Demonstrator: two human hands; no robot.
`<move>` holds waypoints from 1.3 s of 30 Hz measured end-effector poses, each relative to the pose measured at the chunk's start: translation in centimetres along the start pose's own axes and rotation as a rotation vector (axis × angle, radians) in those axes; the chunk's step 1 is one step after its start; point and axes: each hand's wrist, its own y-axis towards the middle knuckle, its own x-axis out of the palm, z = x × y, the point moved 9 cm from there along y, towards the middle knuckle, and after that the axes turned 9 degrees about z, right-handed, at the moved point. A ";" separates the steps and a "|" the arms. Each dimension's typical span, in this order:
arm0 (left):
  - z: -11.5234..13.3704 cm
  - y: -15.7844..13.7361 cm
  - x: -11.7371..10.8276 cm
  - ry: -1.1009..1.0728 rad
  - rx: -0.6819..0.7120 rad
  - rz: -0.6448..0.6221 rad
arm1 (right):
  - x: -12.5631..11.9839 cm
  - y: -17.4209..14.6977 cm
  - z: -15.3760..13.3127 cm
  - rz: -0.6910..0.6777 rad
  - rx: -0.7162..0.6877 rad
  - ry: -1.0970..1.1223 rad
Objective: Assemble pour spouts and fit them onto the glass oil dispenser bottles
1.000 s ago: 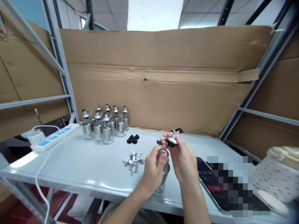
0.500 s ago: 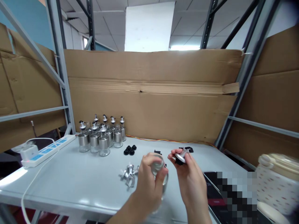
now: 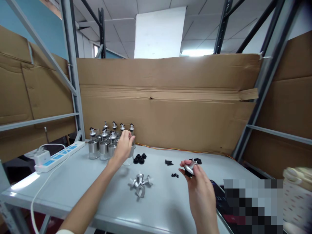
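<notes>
My left hand [image 3: 124,143] reaches out to the bottle group at the back left. Its fingers are curled around the upper part of a clear glass bottle [image 3: 129,159], which stands at the group's right front; the grip is partly hidden. My right hand [image 3: 198,185] is closed on a silver pourer top [image 3: 190,168] with a black underside, held above the table at the right. Several bottles with steel sleeves [image 3: 93,148] and silver-and-black pourer tops stand around my left hand.
Black caps [image 3: 139,159] and silver metal parts [image 3: 140,185] lie mid-table. Small black pieces [image 3: 175,175] and black clips [image 3: 168,162] lie toward the right. A power strip [image 3: 60,156] with a white cable is at left. A patterned container [image 3: 297,195] stands at right.
My left hand has moved from beside the right hand out to the back left, taking the glass bottle to the group. My right hand still holds the pourer top. The view has shifted slightly.
</notes>
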 end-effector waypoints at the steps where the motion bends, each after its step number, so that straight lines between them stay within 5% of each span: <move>1: -0.3 0.1 0.5 0.072 0.037 -0.021 | -0.2 0.0 0.1 0.007 0.004 -0.003; 6: -1.1 -0.1 2.2 0.348 0.186 -0.101 | -0.4 0.1 0.8 -0.002 0.021 -0.050; 13: -3.5 -0.5 4.1 0.432 0.196 -0.178 | -0.2 0.2 1.7 -0.032 0.020 -0.111; 26: -4.7 -0.2 3.0 0.504 0.139 -0.068 | -1.1 -0.2 4.4 -0.109 0.080 -0.243; 31: 0.9 -1.9 2.9 0.167 0.241 -0.053 | -1.3 -0.6 5.5 -0.152 0.053 -0.427; 36: 9.0 -10.1 5.8 -0.338 0.358 -0.516 | -1.2 -1.2 5.6 -0.161 -0.077 -0.476; 39: 10.9 -14.4 5.9 -0.561 0.349 -0.624 | -2.0 -1.5 5.1 -0.093 -0.169 -0.485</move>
